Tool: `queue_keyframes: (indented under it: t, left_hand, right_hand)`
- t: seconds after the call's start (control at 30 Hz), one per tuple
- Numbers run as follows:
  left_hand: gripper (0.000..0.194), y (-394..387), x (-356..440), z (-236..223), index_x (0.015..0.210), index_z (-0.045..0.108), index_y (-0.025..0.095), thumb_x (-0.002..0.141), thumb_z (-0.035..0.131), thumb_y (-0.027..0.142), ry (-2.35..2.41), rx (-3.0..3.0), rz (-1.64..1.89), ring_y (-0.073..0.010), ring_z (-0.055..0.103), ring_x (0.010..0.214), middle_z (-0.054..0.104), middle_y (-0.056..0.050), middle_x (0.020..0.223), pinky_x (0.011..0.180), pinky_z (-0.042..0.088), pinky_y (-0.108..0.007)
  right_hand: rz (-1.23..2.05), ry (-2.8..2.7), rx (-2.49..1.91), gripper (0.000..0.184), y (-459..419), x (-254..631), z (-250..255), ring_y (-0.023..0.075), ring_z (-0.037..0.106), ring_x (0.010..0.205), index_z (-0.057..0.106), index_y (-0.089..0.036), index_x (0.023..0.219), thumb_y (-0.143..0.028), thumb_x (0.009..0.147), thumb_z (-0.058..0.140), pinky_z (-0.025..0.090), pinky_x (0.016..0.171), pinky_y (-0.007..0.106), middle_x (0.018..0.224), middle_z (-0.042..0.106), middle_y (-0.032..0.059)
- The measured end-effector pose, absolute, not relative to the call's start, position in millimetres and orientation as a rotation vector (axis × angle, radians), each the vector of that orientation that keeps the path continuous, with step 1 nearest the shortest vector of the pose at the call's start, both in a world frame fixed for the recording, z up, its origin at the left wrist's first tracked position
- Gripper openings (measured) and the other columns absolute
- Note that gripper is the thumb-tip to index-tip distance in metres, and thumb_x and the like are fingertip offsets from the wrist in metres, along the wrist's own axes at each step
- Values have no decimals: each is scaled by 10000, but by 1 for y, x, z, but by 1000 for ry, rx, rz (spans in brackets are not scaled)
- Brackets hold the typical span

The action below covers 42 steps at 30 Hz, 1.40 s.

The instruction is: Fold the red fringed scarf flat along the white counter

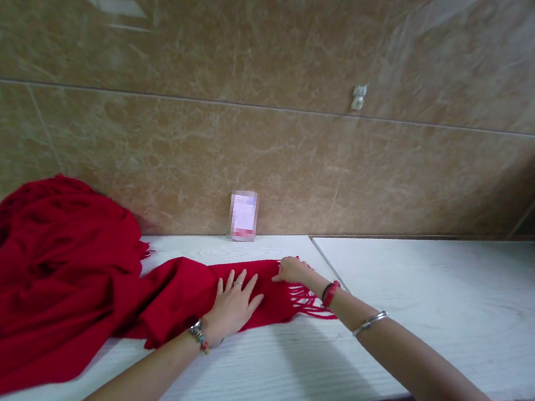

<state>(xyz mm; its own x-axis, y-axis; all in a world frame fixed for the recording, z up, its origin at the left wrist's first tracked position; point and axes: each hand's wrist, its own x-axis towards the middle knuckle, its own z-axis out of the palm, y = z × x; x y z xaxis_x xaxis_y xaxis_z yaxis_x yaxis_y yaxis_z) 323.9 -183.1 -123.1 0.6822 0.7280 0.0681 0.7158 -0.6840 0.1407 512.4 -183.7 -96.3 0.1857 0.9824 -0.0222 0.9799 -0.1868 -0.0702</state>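
Note:
A red fringed scarf (62,278) lies across the white surface, heaped and wrinkled on the left and flatter toward the right. My left hand (234,305) rests on the flatter part with its fingers spread, palm down. At the fringed end, my right hand (293,270) has its fingers closed on the far edge of the scarf. Loose tassels hang out below my right wrist onto the surface.
A small pale box (244,216), its face blurred, stands against the brown marbled tile wall (179,155). A small white fixture (358,97) is on the wall. The white surface (442,305) has a seam, and its front edge lies near me.

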Motion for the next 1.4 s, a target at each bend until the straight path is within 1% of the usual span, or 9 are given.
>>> queue_keyframes:
  t: [0.17, 0.3, 0.43, 0.57, 0.7, 0.87, 1.07, 1.2, 1.4]
  left_hand:
    - [591, -175, 321, -126, 1357, 288, 193, 858, 309, 508, 1178, 2755, 336, -350, 155, 1302, 233, -112, 1432, 1009, 191, -542]
    - [586, -138, 335, -116, 1327, 326, 129, 825, 446, 406, 1029, 2619, 589, -321, 195, 1297, 295, -161, 1396, 1017, 222, -481]
    - [561, -89, 361, -98, 1227, 448, 131, 717, 603, 304, 610, 2354, 492, -257, 472, 1122, 503, -155, 1233, 931, 366, -373]
    - [321, -71, 371, -91, 980, 603, 105, 672, 616, 194, 465, 2316, 427, -205, 589, 884, 644, -93, 954, 815, 437, -324]
    - [244, -81, 367, -89, 884, 598, 139, 642, 617, 108, 333, 2321, 475, -157, 566, 877, 626, -38, 924, 833, 419, -283]
    - [340, -98, 368, -80, 934, 576, 160, 624, 577, 22, 214, 2376, 539, -142, 549, 880, 604, -25, 945, 824, 417, -272]
    - [509, -102, 370, -73, 1126, 531, 194, 640, 590, 56, 236, 2456, 507, -149, 551, 899, 594, -35, 1018, 829, 414, -270]
    - [704, -97, 365, -71, 1269, 416, 140, 618, 679, 186, 508, 2453, 435, -196, 568, 918, 599, -92, 1062, 841, 419, -307]
    - [660, -97, 359, -68, 1254, 446, 151, 629, 658, 158, 495, 2484, 454, -201, 550, 999, 532, -93, 1224, 881, 404, -303]
  right_hand:
    - [-14, -1901, -2349, 153, -193, 498, -91, 265, 566, 930, 621, -145, 835, -266, 757, 567, 384, 733, 357, 977, 629, 148]
    - [-77, -1875, -2269, 155, -203, 492, -85, 221, 565, 905, 547, -167, 930, -233, 795, 506, 345, 727, 326, 928, 638, 88]
    - [-39, -1828, -2152, 123, -205, 492, -85, 186, 572, 812, 533, -181, 893, -200, 772, 528, 318, 677, 281, 853, 642, 47]
    - [58, -1725, -2044, 365, -202, 500, -90, 165, 556, 727, 485, -149, 1066, -192, 720, 593, 319, 630, 254, 768, 625, 32]
    - [235, -1733, -1949, 587, -199, 515, -99, 144, 527, 645, 428, -135, 1212, -273, 684, 642, 335, 575, 234, 710, 598, 9]
    - [302, -1811, -1799, 318, -194, 530, -109, 144, 511, 642, 639, -142, 894, -370, 672, 639, 372, 583, 241, 708, 586, 21]
    - [178, -1835, -1678, 215, -198, 537, -109, 174, 523, 793, 627, -142, 803, -306, 667, 656, 403, 726, 278, 855, 577, 58]
    - [217, -1846, -1656, 128, -203, 533, -103, 142, 516, 696, 591, -145, 775, -258, 716, 604, 392, 666, 251, 769, 597, 29]
    - [259, -1819, -1684, 166, -207, 527, -99, 114, 469, 584, 576, -140, 708, -301, 703, 615, 331, 553, 220, 647, 590, -5]
